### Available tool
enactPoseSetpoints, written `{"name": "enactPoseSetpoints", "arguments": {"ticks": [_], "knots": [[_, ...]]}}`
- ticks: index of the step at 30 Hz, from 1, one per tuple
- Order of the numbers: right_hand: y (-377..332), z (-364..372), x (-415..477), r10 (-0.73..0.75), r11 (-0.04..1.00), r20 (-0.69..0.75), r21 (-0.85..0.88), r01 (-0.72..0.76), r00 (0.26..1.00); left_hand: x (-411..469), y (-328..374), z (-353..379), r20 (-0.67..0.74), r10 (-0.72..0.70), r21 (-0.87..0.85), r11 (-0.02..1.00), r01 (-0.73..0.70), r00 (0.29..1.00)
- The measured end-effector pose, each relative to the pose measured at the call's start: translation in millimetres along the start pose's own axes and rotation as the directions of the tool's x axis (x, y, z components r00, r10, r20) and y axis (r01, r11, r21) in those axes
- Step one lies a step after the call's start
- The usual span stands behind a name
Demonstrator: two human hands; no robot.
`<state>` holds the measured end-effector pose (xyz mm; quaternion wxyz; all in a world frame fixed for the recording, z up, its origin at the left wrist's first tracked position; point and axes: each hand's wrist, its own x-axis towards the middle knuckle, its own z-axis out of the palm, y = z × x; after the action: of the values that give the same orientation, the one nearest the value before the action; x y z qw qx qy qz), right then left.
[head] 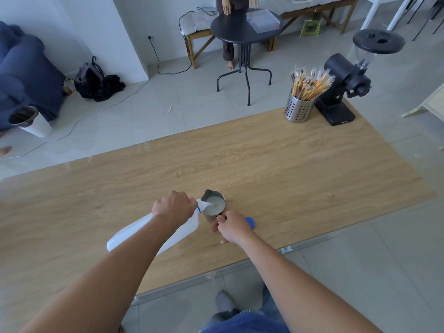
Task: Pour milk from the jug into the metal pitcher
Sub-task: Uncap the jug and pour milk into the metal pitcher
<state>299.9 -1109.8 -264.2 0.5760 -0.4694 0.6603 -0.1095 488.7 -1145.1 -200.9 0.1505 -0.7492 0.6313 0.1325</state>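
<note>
A white plastic milk jug (134,233) is tilted steeply, its blue-ringed mouth over the rim of the metal pitcher (209,217). My left hand (174,209) grips the jug near its neck. White milk streams into the pitcher, which holds milk inside. The pitcher stands upright on the wooden table (264,169). My right hand (231,227) holds the pitcher's handle on its near side. The jug's blue cap (250,222) lies on the table just right of my right hand, partly hidden by it.
A perforated metal cup of wrapped straws (299,104) and a black coffee grinder (346,87) stand at the table's far right corner. Beyond the table are a round black side table (242,32), a person standing behind it, a backpack and cables on the floor.
</note>
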Motion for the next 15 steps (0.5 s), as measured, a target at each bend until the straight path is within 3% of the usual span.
{"name": "enactPoseSetpoints", "arguments": {"ticks": [15], "knots": [[0.9, 1.0, 1.8, 0.004, 1.000, 0.002, -0.004, -0.004, 1.000, -0.3, 2.0, -0.2, -0.007, 0.012, 0.030, 0.999, -0.012, 1.000]]}}
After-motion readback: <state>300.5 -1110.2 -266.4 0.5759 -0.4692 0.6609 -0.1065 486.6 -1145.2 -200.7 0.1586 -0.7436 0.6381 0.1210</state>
